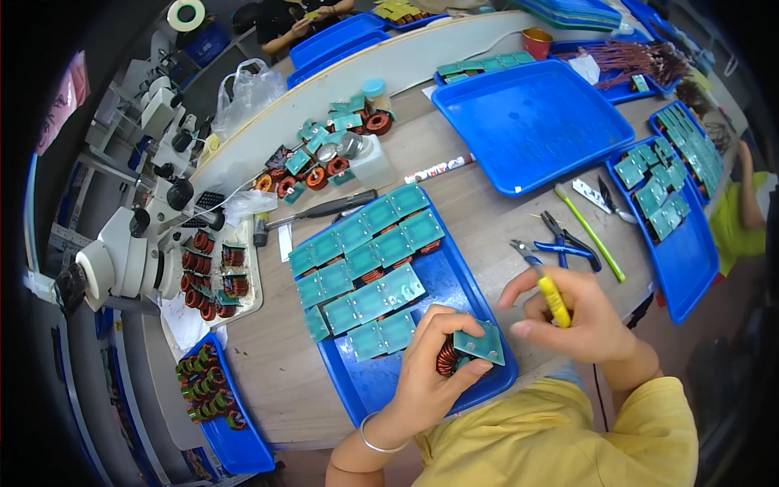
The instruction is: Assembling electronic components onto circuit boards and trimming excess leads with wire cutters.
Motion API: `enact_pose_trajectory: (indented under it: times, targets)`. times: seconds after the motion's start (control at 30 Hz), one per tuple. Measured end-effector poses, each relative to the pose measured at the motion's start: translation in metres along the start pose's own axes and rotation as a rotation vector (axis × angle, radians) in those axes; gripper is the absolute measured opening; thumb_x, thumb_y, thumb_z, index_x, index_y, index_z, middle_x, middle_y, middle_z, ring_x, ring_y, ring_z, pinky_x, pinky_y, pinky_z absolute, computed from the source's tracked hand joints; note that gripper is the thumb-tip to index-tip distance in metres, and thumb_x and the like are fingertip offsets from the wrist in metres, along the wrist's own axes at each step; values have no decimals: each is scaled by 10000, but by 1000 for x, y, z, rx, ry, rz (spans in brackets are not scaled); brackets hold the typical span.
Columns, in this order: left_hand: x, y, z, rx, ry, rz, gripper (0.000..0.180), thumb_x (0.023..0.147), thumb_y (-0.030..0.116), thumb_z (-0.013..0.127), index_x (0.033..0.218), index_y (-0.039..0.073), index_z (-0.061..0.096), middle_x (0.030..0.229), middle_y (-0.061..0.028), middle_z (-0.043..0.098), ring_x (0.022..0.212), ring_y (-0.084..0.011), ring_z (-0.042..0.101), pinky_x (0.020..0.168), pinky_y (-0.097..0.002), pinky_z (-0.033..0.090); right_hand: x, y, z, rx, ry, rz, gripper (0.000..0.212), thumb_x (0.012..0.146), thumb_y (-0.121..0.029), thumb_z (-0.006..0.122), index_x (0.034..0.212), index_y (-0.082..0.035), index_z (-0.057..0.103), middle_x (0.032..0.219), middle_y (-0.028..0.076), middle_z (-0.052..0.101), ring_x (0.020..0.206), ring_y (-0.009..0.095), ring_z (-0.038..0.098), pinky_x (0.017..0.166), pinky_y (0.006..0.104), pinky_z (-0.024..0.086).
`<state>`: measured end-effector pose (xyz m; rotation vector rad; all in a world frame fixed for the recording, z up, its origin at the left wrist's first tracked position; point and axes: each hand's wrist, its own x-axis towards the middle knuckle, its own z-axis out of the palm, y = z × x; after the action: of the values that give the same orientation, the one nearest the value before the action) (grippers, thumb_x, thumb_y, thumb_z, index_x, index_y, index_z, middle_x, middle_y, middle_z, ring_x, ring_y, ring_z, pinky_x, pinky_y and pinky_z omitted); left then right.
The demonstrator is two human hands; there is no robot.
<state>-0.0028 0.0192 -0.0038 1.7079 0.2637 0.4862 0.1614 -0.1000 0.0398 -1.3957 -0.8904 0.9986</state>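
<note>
Left hand (430,353): thumb and fingers pinching green coil board (480,345), over blue tray (464,284).
Right hand (580,318): fingers curled round yellow tool (554,300), near that board.
Blue-handled pliers (560,247): on table (497,231), beyond right hand.

the board (479,344) is green, its coil (445,357) copper-red.

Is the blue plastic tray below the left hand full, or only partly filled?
Partly filled: green rectangular circuit boards lie in rows in the tray, but its bare bottom shows beside the left hand.
</note>
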Motion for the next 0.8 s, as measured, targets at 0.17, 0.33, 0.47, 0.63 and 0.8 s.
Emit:
enact_pose_trajectory:
  times: [0.17,0.33,0.47,0.63,0.8]
  targets:
    - [2,-3,2,127,-12,45,392,687,63,729,1011,34,509,924,-103,474,811,-223,483,709,-295,407,14,-5,9,-340,-145,-185,126,709,-64,702,801,-18,631,522,-8,501,448,28,420,428,193,309]
    - [3,0,-1,246,-16,86,419,674,66,741,1018,11,509,953,-113,485,838,-243,486,688,-313,426,18,-4,11,-365,-155,-204,112,700,-80,698,770,-42,619,522,1,515,445,43,447,427,199,337]
    - [5,0,-3,293,-26,113,418,674,68,743,1015,6,510,954,-115,490,847,-244,486,677,-313,429,24,-7,9,-396,-203,-169,113,694,-89,694,759,-53,609,521,8,506,448,68,461,437,213,354]
    - [6,0,-3,307,12,119,416,670,65,743,1014,14,515,932,-106,494,830,-236,482,695,-309,420,27,-7,8,-408,-221,-190,108,718,-116,666,789,-54,615,525,19,496,454,94,463,459,222,359]
    - [2,-3,-7,192,83,98,422,665,85,749,1008,19,512,926,-100,477,824,-231,484,704,-298,414,10,-27,8,-290,-56,-31,305,787,-150,591,1070,-38,608,596,55,514,490,145,458,498,236,361]
